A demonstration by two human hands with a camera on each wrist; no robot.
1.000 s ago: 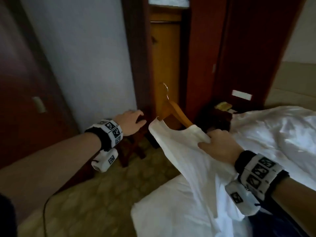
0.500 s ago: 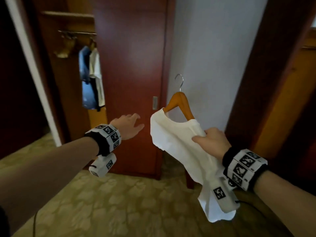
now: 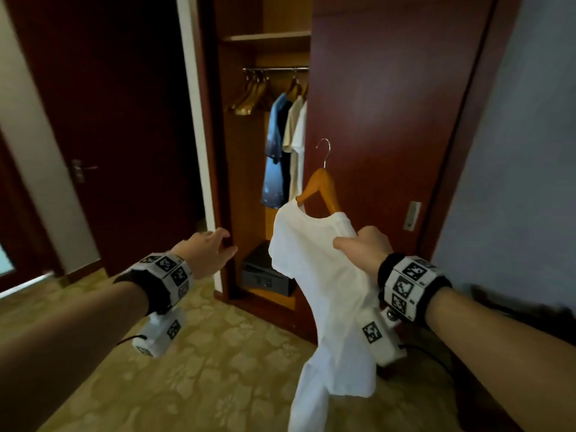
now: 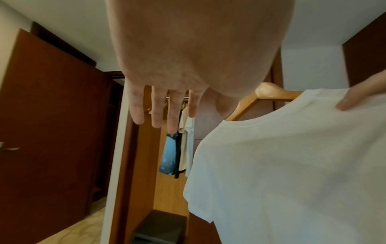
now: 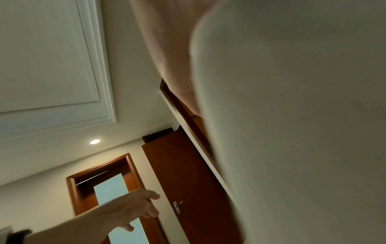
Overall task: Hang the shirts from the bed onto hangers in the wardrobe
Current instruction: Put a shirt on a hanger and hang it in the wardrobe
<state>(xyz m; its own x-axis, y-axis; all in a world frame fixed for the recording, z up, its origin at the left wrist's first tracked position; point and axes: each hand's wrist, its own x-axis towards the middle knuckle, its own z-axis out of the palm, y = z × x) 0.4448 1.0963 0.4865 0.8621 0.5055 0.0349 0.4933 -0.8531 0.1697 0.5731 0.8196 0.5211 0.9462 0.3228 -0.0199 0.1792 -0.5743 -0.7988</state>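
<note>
White shirt (image 3: 324, 275) on its wooden hanger (image 3: 321, 188) is gripped by the right hand (image 3: 363, 249); left hand (image 3: 204, 252) spread, empty. Wardrobe (image 3: 246, 182) holds hung shirts (image 3: 285, 151), spare hangers (image 3: 252, 95), free rail (image 3: 276, 69) between.

No readable words, brand names or numbers showing anywhere, only black-and-white square code markers sitting on the wristbands (image 3: 168, 269) and on the small white camera units (image 3: 378, 336) hanging beneath both wrists, carrying no legible text
</note>
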